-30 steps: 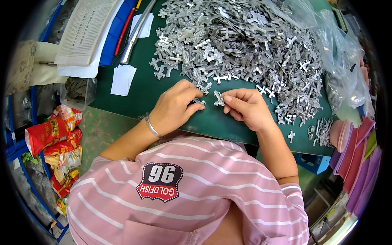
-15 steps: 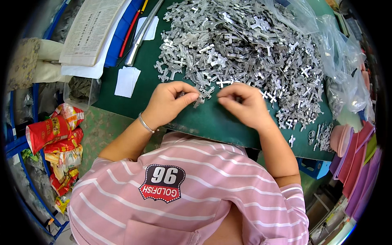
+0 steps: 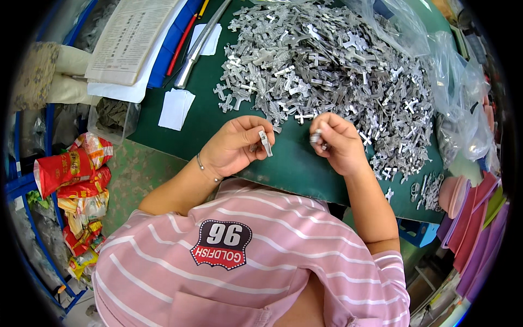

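My left hand [image 3: 234,143] is closed, pinching a small silver metal cross pendant [image 3: 265,144] between thumb and forefinger. Its lower fingers are curled in, and some grey metal shows among them. Across a short gap, my right hand [image 3: 344,143] is closed around a few small silver metal pieces [image 3: 316,137], whose exact shape is hidden by the fingers. Both hands are over the near edge of the green table [image 3: 289,177]. Just beyond them spreads a large heap of silver metal pendants [image 3: 332,71], many of them crosses.
Clear plastic bags [image 3: 457,82] lie along the heap's right side. A smaller group of metal pieces [image 3: 433,191] is at the table's right corner. On the left are white paper slips [image 3: 176,109], a tapered metal rod [image 3: 188,71], a red pencil [image 3: 181,46] and a clear bin [image 3: 117,120].
Both hands have turned and their fingers show more. The left hand has brought up a cross pendant from by the heap's edge; metal pieces now show in the right hand.
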Demonstrator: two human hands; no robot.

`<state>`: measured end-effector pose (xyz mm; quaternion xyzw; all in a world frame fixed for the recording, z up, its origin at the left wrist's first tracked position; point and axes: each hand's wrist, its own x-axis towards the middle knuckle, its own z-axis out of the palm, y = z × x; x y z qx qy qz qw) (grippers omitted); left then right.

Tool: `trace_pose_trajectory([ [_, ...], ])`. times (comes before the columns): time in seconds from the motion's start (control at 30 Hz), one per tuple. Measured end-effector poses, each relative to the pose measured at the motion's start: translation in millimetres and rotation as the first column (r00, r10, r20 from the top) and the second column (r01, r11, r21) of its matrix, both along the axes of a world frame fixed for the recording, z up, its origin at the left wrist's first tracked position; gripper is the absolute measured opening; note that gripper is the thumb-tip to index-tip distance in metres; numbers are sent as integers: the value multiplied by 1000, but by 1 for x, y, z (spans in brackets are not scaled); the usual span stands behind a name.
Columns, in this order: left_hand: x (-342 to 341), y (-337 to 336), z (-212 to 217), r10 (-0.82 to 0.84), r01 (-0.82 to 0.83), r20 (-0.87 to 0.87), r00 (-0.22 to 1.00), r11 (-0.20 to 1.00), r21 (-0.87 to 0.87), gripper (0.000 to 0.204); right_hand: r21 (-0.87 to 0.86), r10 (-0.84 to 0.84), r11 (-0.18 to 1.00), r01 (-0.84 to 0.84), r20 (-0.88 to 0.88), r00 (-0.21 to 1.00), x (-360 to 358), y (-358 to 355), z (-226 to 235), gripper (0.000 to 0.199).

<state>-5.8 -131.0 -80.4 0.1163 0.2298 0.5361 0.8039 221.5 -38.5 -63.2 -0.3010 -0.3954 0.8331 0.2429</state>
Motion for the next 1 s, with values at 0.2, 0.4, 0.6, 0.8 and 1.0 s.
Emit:
trace_pose_trajectory([
  [0.2, -1, 1, 8, 80, -73, 93, 992, 994, -81, 23, -316, -122, 949, 14, -325, 938, -12, 8, 19, 15],
  [0.4, -40, 12, 18, 227, -242, 155, 962, 966, 89, 29, 445, -59, 888, -113, 355, 933, -38, 14, 29, 16],
  [0.6, -44, 48, 29, 335, -162, -879, 340, 941, 296, 19, 814, -668, 145, -562, 500, 551, -70, 20, 28, 25],
  [0.8, -21, 65, 21, 478, 113, -827, -295, 877, 466, 21, 838, -569, 307, -450, 541, 619, -64, 22, 25, 22],
  [1.0, -5, 53, 23, 542, 138, -817, -198, 841, 524, 13, 849, -455, 506, -151, 412, 789, -48, 20, 24, 8],
])
